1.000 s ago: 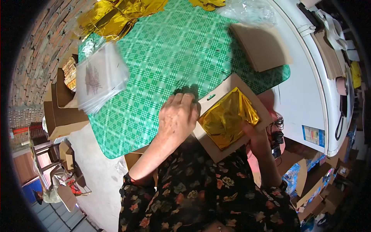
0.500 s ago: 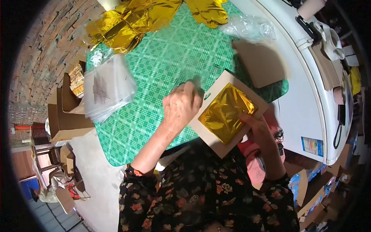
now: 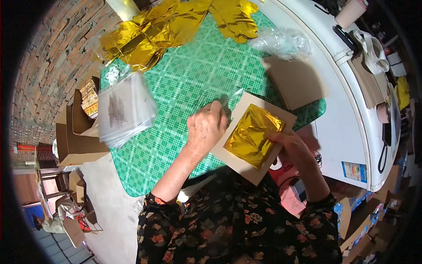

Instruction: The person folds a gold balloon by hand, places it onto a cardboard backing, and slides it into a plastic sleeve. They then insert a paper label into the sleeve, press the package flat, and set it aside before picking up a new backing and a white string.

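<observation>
My right hand (image 3: 292, 143) grips a beige cardboard card (image 3: 244, 172) by its lower right side, thumb on top. On the card lies a folded square of shiny gold foil (image 3: 254, 134), partly under that thumb. My left hand (image 3: 207, 125) is closed in a pinch at the card's upper left edge, by its hanging hole. A thin, clear, shiny bit shows near those fingertips; what exactly they hold is not plain. Both hands are above the green checked tabletop (image 3: 198, 75).
Gold foil sheets (image 3: 171, 26) cover the far edge, beside crumpled clear plastic (image 3: 283, 42). A stack of beige cards (image 3: 296, 81) lies at the right, clear plastic bags (image 3: 127, 110) at the left. Cardboard boxes (image 3: 77, 136) stand left of the table; a white appliance (image 3: 340, 132) borders the right.
The card with the gold foil has shifted slightly left and down and turned a little in my right hand. My left hand stays pinched beside it. The view has shifted slightly.
</observation>
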The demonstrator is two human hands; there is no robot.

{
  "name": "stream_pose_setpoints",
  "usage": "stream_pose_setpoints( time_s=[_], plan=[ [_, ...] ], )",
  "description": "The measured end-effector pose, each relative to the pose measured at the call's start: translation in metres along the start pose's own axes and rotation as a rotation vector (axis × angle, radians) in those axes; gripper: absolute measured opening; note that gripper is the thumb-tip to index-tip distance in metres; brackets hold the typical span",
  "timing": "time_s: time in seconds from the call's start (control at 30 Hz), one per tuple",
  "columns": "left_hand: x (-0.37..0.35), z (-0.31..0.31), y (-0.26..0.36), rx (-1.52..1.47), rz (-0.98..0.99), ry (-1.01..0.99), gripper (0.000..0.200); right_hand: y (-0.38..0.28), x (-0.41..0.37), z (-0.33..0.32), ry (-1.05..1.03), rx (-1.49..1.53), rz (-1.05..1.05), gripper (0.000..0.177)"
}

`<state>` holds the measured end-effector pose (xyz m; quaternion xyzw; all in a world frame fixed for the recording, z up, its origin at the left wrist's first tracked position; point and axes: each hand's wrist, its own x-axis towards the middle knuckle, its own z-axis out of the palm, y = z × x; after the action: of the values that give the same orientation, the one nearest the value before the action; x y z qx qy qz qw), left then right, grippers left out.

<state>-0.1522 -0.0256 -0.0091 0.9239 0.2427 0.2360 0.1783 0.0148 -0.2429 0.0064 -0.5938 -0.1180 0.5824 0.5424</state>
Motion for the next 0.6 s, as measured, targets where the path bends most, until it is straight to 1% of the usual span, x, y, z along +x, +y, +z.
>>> stream_pose_setpoints(
  time_s=[0.07,0.17,0.37,0.47,0.6],
  plan=[
    [0.0,0.001,-0.002,0.007,0.009,-0.022,0.014,-0.01,-0.005,0.0,0.034,-0.045,0.065,0.036],
    [-0.002,0.003,0.001,-0.007,0.021,-0.066,0.014,-0.022,-0.008,0.011,0.05,-0.072,0.007,0.038],
    [-0.005,0.003,-0.001,-0.005,0.07,-0.027,0.014,-0.006,0.01,0.012,0.012,0.031,-0.048,0.039],
    [-0.006,-0.01,0.002,0.009,0.147,-0.06,0.014,-0.002,0.015,0.006,-0.015,-0.063,-0.016,0.039],
    [-0.007,-0.025,0.01,0.023,0.161,-0.066,0.015,0.002,0.011,0.015,-0.058,-0.136,-0.096,0.039]
  ],
)
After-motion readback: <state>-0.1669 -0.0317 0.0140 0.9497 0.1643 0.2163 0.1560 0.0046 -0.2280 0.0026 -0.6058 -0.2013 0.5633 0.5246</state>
